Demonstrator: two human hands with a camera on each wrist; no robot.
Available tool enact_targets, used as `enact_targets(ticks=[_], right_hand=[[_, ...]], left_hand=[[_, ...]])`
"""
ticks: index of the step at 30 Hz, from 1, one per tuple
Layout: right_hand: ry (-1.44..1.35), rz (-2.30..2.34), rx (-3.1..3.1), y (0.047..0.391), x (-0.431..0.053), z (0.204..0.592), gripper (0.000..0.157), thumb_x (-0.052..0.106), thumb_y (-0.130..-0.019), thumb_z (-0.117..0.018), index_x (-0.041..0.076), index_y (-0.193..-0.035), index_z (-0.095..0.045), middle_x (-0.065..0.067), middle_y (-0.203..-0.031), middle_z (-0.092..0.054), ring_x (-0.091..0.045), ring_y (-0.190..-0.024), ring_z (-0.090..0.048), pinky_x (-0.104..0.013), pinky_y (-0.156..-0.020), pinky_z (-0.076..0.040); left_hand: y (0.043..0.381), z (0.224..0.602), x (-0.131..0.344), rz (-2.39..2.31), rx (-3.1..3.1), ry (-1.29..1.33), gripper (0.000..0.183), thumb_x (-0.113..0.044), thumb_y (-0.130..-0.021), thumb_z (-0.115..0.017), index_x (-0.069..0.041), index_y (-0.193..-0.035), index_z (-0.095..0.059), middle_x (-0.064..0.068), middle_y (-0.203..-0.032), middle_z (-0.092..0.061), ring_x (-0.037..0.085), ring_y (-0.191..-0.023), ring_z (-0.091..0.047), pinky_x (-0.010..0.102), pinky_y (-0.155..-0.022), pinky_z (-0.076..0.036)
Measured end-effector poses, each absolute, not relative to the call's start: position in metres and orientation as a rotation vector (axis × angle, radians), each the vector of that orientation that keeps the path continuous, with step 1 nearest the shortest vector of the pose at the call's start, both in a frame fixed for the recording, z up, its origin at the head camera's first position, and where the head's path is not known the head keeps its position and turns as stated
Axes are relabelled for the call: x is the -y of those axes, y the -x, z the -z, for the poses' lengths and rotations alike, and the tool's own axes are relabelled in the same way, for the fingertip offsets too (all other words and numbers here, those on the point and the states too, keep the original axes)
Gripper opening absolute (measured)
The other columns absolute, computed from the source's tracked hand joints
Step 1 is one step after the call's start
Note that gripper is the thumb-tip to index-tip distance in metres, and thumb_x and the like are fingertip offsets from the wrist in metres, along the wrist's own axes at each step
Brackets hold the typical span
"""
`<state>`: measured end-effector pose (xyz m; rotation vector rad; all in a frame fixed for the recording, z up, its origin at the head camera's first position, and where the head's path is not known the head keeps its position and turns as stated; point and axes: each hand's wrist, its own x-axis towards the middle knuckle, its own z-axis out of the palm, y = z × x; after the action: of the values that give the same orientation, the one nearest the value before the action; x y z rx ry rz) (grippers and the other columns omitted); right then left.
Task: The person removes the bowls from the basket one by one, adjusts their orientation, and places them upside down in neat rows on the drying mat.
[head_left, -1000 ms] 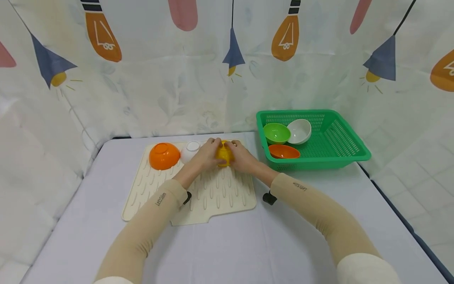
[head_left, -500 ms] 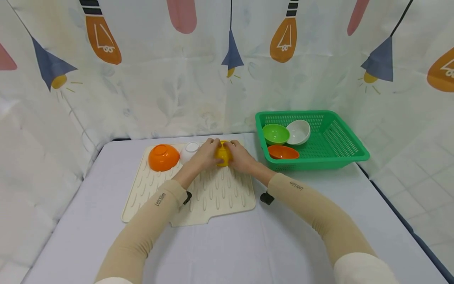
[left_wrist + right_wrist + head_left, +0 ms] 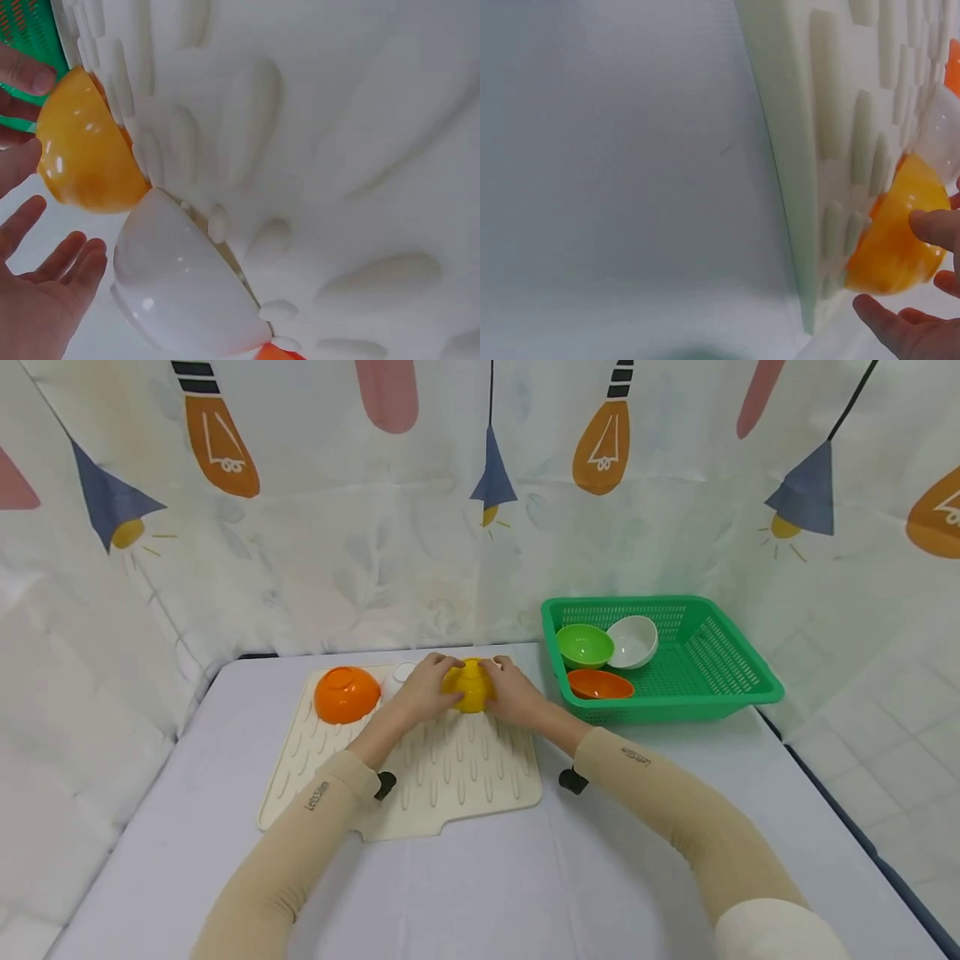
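Observation:
An upside-down yellow bowl point(image 3: 468, 687) rests on the ridged cream drying mat point(image 3: 450, 768), near its back edge. My right hand point(image 3: 515, 695) holds its right side, with the thumb and fingertips at the wall in the left wrist view. My left hand point(image 3: 425, 689) is at the bowl's left, its fingers spread apart. In the left wrist view the left fingers point(image 3: 82, 270) stand beside an upside-down white bowl point(image 3: 184, 277), holding nothing. From the head, that bowl is mostly hidden behind the left hand. An upside-down orange bowl point(image 3: 347, 695) sits farther left.
At the back right stands a green plastic basket point(image 3: 720, 697). Inside it are a green bowl point(image 3: 585, 646), a white bowl point(image 3: 633, 642) and an orange bowl point(image 3: 600, 684). A patterned curtain point(image 3: 420, 568) hangs behind the table point(image 3: 480, 902).
My left hand has loosened from the yellow bowl and shifted slightly left, uncovering more of it and covering more of the white bowl. My right hand stays about where it was.

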<state>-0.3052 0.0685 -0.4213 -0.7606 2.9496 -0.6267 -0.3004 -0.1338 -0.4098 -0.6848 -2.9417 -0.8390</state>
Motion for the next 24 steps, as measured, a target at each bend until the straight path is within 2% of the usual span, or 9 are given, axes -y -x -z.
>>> enact_targets(ticks=[5,13,18,21,24], right_hand=[[0.805,0.641,-2.968,0.298,-0.074,0.411,0.062,0.013,-0.098,-0.071,0.001,-0.151,-0.043,-0.026,-0.154,-0.037,-0.038,-0.132,-0.050,-0.045,-0.111,-0.043],[0.916,0.789,-2.911,0.282,-0.094,0.381,0.050,0.016,-0.100,-0.068,0.001,-0.144,-0.051,-0.019,-0.146,-0.046,-0.034,-0.128,-0.053,-0.043,-0.108,-0.047],[0.976,0.869,-2.990,0.290,-0.122,0.370,0.037,0.018,-0.102,-0.064,0.003,-0.136,-0.058,-0.014,-0.137,-0.055,-0.031,-0.121,-0.056,-0.042,-0.100,-0.051],[0.938,0.989,-3.048,0.298,-0.142,0.361,0.032,0.017,-0.102,-0.063,0.003,-0.131,-0.062,-0.013,-0.130,-0.058,-0.030,-0.115,-0.058,-0.041,-0.092,-0.054],[0.846,1.125,-3.060,0.307,-0.164,0.352,0.030,0.015,-0.102,-0.062,0.000,-0.128,-0.063,-0.016,-0.127,-0.059,-0.032,-0.113,-0.059,-0.044,-0.090,-0.054]], left_hand=[[0.288,0.411,0.148,0.926,2.868,0.657,0.043,-0.018,-0.096,-0.073,-0.002,-0.134,-0.060,0.021,-0.144,-0.048,0.040,-0.132,-0.048,0.054,-0.112,-0.039],[0.266,0.409,0.177,1.124,2.768,0.522,0.034,-0.016,-0.098,-0.070,-0.001,-0.128,-0.063,0.022,-0.131,-0.055,0.040,-0.119,-0.054,0.052,-0.102,-0.047],[0.256,0.410,0.201,1.222,2.712,0.398,0.036,-0.014,-0.099,-0.068,0.001,-0.130,-0.060,0.022,-0.131,-0.056,0.042,-0.119,-0.054,0.053,-0.101,-0.046],[0.252,0.412,0.216,1.289,2.662,0.334,0.036,-0.012,-0.099,-0.068,0.004,-0.131,-0.059,0.024,-0.131,-0.057,0.043,-0.118,-0.054,0.053,-0.101,-0.047],[0.247,0.414,0.232,1.360,2.636,0.254,0.037,-0.015,-0.100,-0.068,0.003,-0.131,-0.059,0.023,-0.132,-0.056,0.041,-0.119,-0.054,0.051,-0.099,-0.048]])
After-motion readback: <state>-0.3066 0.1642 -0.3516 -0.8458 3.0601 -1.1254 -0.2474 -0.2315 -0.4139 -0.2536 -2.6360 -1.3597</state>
